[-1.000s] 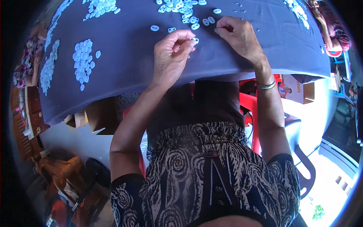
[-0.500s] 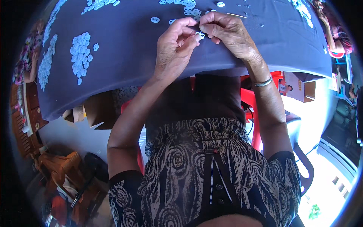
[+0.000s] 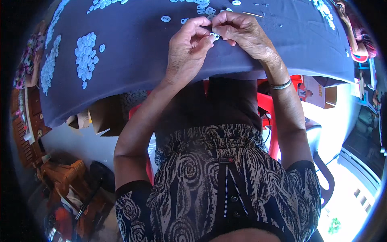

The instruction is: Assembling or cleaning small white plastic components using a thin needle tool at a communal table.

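Note:
Above the near part of the cloth-covered table [image 3: 133, 48], my two hands meet at their fingertips. Between its thumb and fingers my left hand [image 3: 183, 54] pinches a small white plastic piece with holes [image 3: 215, 36]. Just over that piece, my right hand [image 3: 248, 38] is closed in a pinch; whatever sits in its fingertips is too small or hidden to name. Similar loose pieces lie beyond the hands, among them a white oval one [image 3: 165, 18] and a paler one [image 3: 236, 3].
A heap of white pieces [image 3: 85, 56] lies on the left, with more along the left edge [image 3: 50, 66] and far right [image 3: 324, 14]. Right of my hands are a thin stick [image 3: 253, 15] and small dark bits [image 3: 264, 5]. Other people sit at the left [image 3: 32, 60] and right [image 3: 356, 34].
Both hands keep their pinch in nearly the same place. The white piece has turned slightly in the left fingers, and the view has shifted a little.

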Demonstrator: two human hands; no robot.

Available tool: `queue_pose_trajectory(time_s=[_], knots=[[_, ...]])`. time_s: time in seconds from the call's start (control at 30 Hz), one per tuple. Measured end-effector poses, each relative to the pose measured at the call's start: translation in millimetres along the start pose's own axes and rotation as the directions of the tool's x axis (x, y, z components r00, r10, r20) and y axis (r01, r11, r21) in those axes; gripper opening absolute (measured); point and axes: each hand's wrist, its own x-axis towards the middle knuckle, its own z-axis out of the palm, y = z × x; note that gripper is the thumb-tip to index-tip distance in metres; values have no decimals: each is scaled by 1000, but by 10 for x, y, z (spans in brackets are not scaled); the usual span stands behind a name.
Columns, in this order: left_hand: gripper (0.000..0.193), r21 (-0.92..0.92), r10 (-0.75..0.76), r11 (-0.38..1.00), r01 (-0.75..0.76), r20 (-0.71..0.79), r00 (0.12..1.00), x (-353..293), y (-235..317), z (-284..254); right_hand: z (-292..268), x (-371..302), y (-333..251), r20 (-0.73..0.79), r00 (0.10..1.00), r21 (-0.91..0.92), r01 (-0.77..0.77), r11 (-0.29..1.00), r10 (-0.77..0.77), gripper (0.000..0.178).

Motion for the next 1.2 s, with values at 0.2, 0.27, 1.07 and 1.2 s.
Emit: queue_pose_trajectory(time_s=[0.2, 0.27, 1.07, 1.2], knots=[[31, -17, 32, 999, -32, -11, 999, 0, -18, 19, -35, 26, -11, 40, 999, -9, -35, 999, 36, 15], [28, 1, 35, 999, -35, -21, 999, -5, -7, 30, -35, 31, -14, 49, 999, -10, -23, 1000, 23, 15], [21, -103, 91, 989, -103, -111, 990, 9, -89, 64, 58, 25, -44, 23, 1000, -109, 8, 994, -6, 18], [21, -135, 65, 988, -80, -110, 992, 5, -54, 48, 26, 7, -42, 41, 997, 15, -71, 997, 71, 23]])
